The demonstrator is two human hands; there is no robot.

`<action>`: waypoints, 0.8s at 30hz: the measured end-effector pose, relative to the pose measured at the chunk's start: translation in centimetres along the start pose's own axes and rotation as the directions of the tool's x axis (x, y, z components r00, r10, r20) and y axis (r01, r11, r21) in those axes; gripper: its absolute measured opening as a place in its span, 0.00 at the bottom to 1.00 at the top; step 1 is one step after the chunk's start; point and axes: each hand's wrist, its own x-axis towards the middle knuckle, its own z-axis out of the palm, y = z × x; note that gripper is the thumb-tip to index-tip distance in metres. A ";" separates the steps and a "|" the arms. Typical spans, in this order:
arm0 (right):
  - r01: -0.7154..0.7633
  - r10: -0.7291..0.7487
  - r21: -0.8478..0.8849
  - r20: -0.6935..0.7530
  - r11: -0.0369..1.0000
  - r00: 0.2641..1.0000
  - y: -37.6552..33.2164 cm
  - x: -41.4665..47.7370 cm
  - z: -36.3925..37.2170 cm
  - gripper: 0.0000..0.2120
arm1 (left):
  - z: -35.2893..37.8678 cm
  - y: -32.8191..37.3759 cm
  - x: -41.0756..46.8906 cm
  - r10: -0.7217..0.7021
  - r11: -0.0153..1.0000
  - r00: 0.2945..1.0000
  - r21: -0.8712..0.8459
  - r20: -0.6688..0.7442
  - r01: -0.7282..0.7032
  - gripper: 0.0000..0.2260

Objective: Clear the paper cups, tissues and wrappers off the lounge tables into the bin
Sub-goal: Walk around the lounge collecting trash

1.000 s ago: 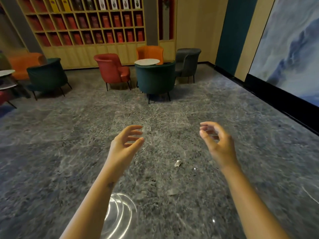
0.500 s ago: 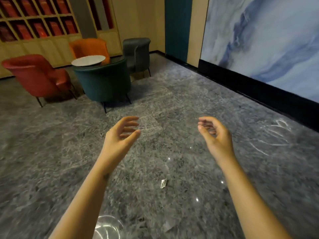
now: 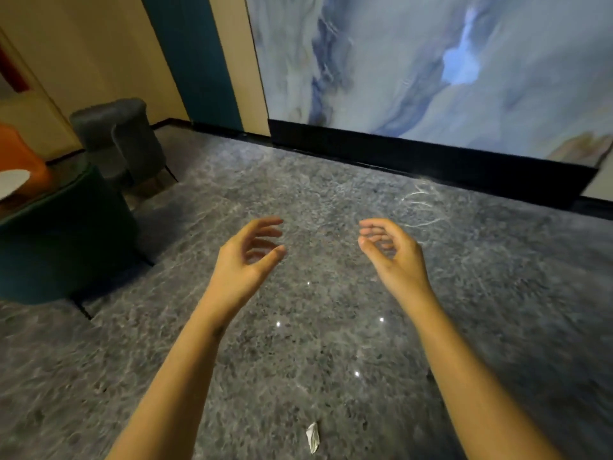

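One grey marble floor (image 3: 331,194) fills most of view, dark green armchair (image 3: 66,240) at left. Both forearms out front, palms facing each other: left hand (image 3: 245,260) and right hand (image 3: 394,257) loosely curled, nothing held. Small crumpled white wrapper (image 3: 312,437) lies on floor between forearms, bottom edge.

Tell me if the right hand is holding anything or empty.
Empty. The right hand has loosely curled fingers, and grey floor shows through the gap between thumb and fingers; nothing sits in it.
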 end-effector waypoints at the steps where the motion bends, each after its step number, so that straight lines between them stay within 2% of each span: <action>1: -0.004 0.003 -0.017 -0.039 1.000 0.999 0.1 1.4 0.2 0.08 | 0.1 -0.1 2.4 0.025 1.000 0.999 -0.008 0.046 -0.025 0.14; 6: -0.053 0.006 -0.169 -0.263 0.984 0.965 0.7 5.8 -1.6 0.08 | 3.1 0.5 12.8 0.197 0.978 0.943 -0.121 0.270 -0.169 0.14; 8: -0.107 0.019 -0.219 -0.370 0.970 0.929 1.2 6.5 -2.4 0.09 | 4.7 0.6 16.6 0.282 0.956 0.888 -0.188 0.364 -0.226 0.14; 11: -0.203 0.029 -0.261 -0.546 0.944 0.837 1.8 6.7 -2.6 0.12 | 7.3 0.1 21.3 0.404 0.911 0.770 -0.295 0.494 -0.289 0.15; 15: -0.358 0.047 -0.258 -0.750 0.897 0.660 2.7 5.6 0.3 0.10 | 10.3 -1.5 26.0 0.527 0.850 0.529 -0.427 0.665 -0.310 0.15; 19: -0.508 0.070 -0.194 -0.888 0.840 0.455 2.7 2.9 5.5 0.09 | 12.4 -3.6 27.2 0.585 0.808 0.280 -0.518 0.761 -0.280 0.15; 24: -0.632 0.125 -0.044 -0.968 0.774 0.220 2.7 -2.5 11.7 0.09 | 14.5 -7.5 24.4 0.576 0.811 0.075 -0.556 0.814 -0.183 0.14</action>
